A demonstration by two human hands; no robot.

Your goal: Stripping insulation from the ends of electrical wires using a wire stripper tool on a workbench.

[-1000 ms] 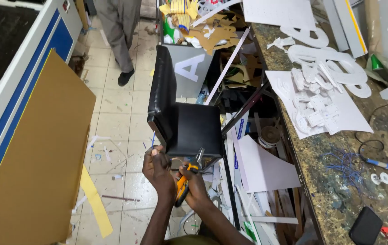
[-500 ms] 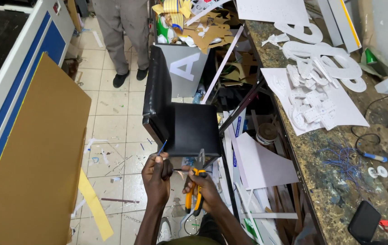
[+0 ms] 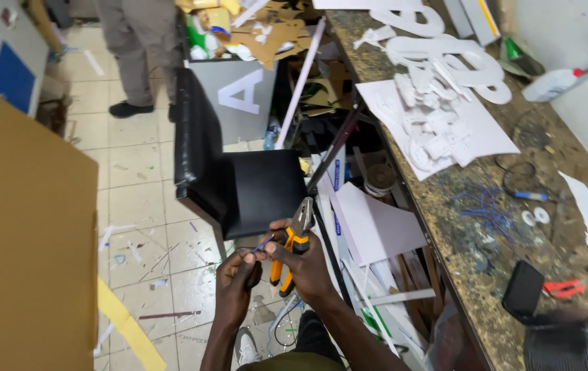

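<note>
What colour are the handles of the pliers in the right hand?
Orange-yellow with black, on the pliers in the right hand; head view.

Pliers (image 3: 292,247): a second ago low in the right hand (image 3: 304,268), jaws down-left near the left hand (image 3: 238,278); half a second ago hanging handles-down. Now swung up, jaws pointing up toward the black chair (image 3: 239,178) seat edge, orange handles below the fist. Thin blue wire (image 3: 264,242) now pinched between both hands' fingertips, visible. Both hands sit closer together, fingertips meeting. View has shifted: person in grey trousers (image 3: 139,48) now further left, and more of the surface (image 3: 507,268) shows at right.
</note>
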